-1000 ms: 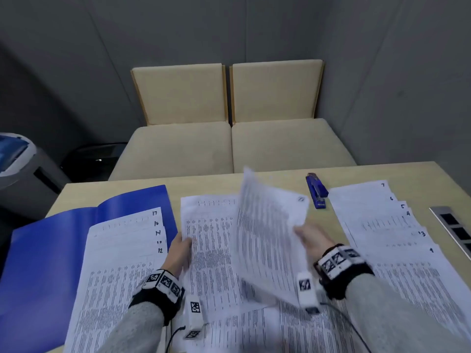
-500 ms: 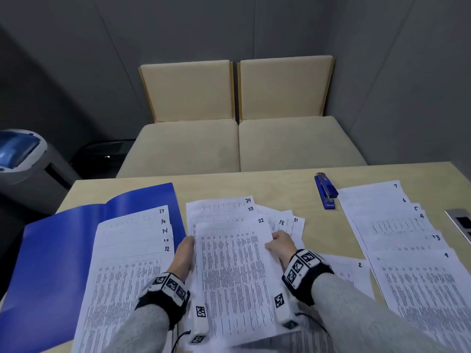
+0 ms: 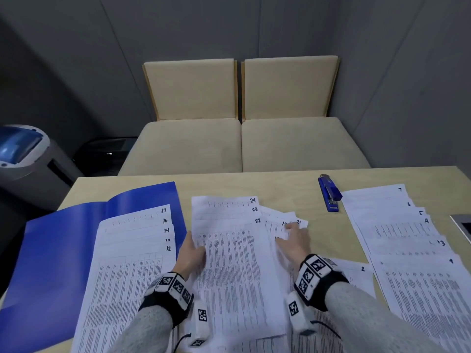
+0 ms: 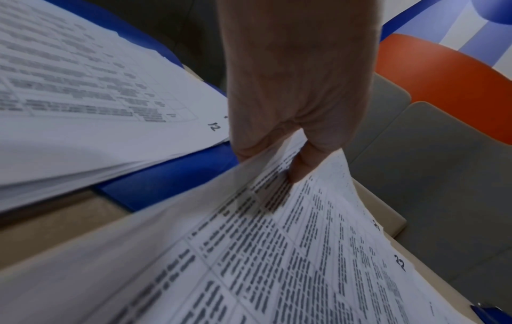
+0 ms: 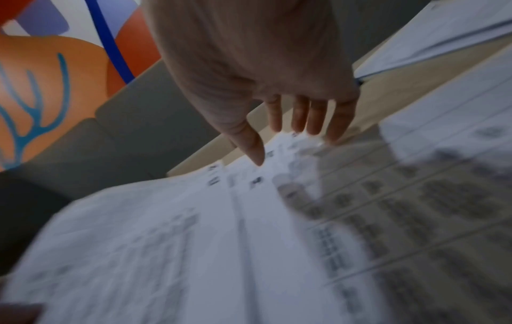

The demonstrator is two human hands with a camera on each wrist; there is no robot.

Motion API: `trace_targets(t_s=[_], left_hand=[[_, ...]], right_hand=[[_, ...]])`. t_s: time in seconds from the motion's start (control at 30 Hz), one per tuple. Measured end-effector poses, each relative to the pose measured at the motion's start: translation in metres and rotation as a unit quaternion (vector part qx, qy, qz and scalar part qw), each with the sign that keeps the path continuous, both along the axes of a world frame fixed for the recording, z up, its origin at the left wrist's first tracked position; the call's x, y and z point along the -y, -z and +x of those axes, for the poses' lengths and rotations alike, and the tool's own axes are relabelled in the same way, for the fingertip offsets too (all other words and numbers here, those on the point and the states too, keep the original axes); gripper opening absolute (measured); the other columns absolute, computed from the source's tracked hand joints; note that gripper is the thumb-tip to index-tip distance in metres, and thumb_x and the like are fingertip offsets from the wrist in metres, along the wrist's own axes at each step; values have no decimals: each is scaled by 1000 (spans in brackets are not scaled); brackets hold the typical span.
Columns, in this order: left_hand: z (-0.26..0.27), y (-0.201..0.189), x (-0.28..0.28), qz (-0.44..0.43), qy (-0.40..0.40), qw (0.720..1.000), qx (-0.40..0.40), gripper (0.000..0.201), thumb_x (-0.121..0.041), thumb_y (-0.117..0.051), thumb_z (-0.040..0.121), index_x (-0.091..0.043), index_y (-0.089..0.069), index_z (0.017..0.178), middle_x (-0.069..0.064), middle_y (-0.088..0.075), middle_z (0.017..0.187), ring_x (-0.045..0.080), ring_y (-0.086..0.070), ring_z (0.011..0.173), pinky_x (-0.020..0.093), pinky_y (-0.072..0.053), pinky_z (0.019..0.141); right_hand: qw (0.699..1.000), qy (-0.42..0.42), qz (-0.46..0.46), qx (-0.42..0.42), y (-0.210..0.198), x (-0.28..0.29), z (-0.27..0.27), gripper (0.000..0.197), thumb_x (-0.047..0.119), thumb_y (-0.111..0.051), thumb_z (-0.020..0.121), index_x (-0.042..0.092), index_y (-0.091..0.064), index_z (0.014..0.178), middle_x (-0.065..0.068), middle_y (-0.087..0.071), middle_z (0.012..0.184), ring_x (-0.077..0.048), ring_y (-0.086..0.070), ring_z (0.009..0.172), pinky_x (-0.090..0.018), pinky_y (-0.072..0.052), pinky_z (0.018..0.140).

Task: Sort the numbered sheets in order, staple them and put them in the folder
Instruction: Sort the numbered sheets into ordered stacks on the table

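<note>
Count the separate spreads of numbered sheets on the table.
4, possibly more hidden: one on the open blue folder at left, topped by sheet 12; a middle one topped by sheet 22; a small fan under the right hand; one at right.

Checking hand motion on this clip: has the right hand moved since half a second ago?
Yes. The right hand has left sheet 22 and shifted right, toward the stapler, onto the fanned sheets beside the pile.

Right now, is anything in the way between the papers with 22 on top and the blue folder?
Yes. The blue folder already has the stack numbered 12 to 17 lying on its open face, and the left hand sits between it and the sheet 22 pile.
</note>
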State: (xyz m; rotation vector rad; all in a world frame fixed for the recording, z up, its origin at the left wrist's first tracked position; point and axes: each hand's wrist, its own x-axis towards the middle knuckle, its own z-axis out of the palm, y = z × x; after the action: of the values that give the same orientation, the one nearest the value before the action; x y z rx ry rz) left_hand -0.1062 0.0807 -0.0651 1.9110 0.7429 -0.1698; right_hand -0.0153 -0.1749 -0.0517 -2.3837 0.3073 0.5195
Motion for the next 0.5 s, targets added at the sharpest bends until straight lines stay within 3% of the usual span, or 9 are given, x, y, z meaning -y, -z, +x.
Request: trace_targets(t_s=[0.07,0.17,0.27,0.37,0.43,0.5], left_hand=[[-1,-4,-2,20,-2,1000,19,53,3,-45,87,-12,-34,137,9,-55,121,22,-59,95,33,-53,77],[-4,-9,-5,37,-10,998,45,49,6,-44,88,-11,-38,133,8,-56,117,6,-52,77,28,-46,67],[-5,-7,-6,40,-24,998,49,48,7,-44,89,-9,-38,134,11,-56,122,9,-51,77,28,-43,71],[-8,-7,-2,43,-33,997,47,53,5,-45,90,-7,-34,140,10,-49,134,18,-54,95,29,-39,81],[-11,-7,-1,46,-34,997,48,54,4,-45,90,-7,-32,142,8,-47,136,23,-51,105,29,-38,84],[-12,-9,0,43,-39,997,53,52,3,-44,91,-9,-34,140,3,-49,128,21,-51,100,29,-39,82]], right_hand=[[994,43,-96,13,1,22,1,57,15,-64,75,19,-39,127,-11,-36,130,-29,-38,120,-41,-39,97],[989,82,-119,-33,6,41,3,83,31,-78,62,15,-35,131,-12,-34,133,-31,-32,123,-45,-37,100],[987,72,-128,-61,6,36,6,96,44,-83,51,11,-36,127,-14,-34,129,-31,-33,122,-44,-38,101],[984,53,-155,-68,7,21,2,101,53,-85,43,11,-34,119,-11,-33,125,-28,-32,119,-43,-38,98],[981,41,-177,-65,9,13,0,99,55,-85,43,12,-33,117,-9,-33,123,-25,-33,118,-42,-38,95],[980,45,-181,-68,8,12,1,96,51,-87,48,11,-34,117,-10,-35,124,-26,-34,118,-42,-38,95]])
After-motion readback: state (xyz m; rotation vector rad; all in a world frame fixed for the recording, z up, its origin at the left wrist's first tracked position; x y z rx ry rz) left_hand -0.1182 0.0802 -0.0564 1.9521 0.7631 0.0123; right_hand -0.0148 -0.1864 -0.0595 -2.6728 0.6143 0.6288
